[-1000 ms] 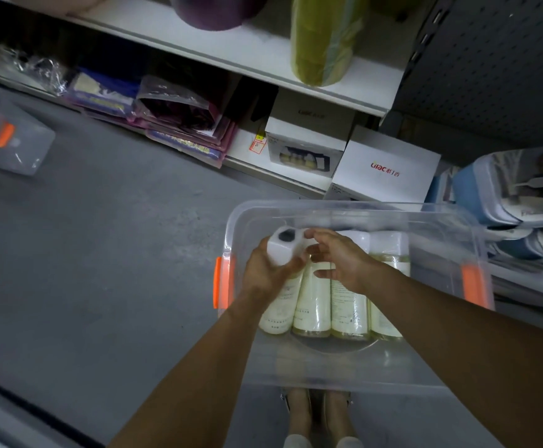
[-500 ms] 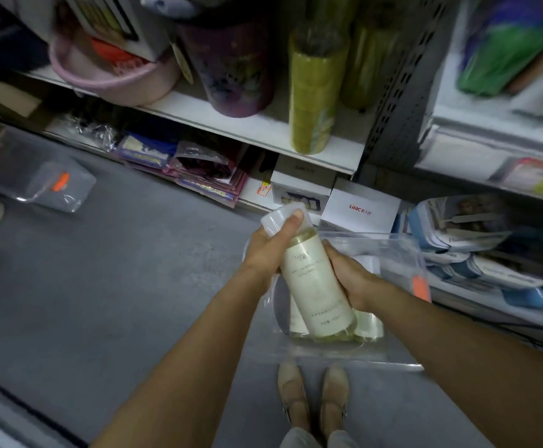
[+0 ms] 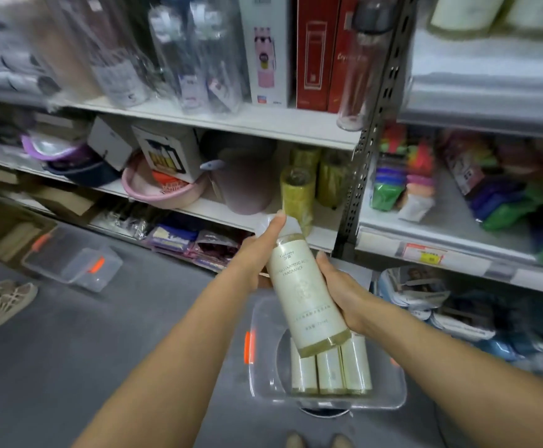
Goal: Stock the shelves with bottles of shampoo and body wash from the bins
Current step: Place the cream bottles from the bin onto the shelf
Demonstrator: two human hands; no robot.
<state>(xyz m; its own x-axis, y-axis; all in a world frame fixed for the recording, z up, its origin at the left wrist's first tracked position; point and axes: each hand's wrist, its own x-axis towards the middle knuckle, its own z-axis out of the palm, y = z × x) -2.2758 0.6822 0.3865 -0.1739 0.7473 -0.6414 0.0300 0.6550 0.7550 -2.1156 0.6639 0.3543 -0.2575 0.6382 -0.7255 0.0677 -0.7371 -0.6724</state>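
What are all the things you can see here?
Tall cream plastic bottle: one, cream, held above the bin.
Matching cream bottles: three, cream, side by side in the bin.
Clear plastic bin with orange latches: one, clear, floor below the hands.
Second clear plastic bin: one, clear, floor at left.
Yellow-green wrapped rolls: at least three, middle shelf.
Round pink plastic basin: one, middle shelf.
Tall red card boxes: two, top shelf.
Beige sneakers: two, floor far left.
Hands: left hand grips the bottle near its cap; right hand grips lower down.
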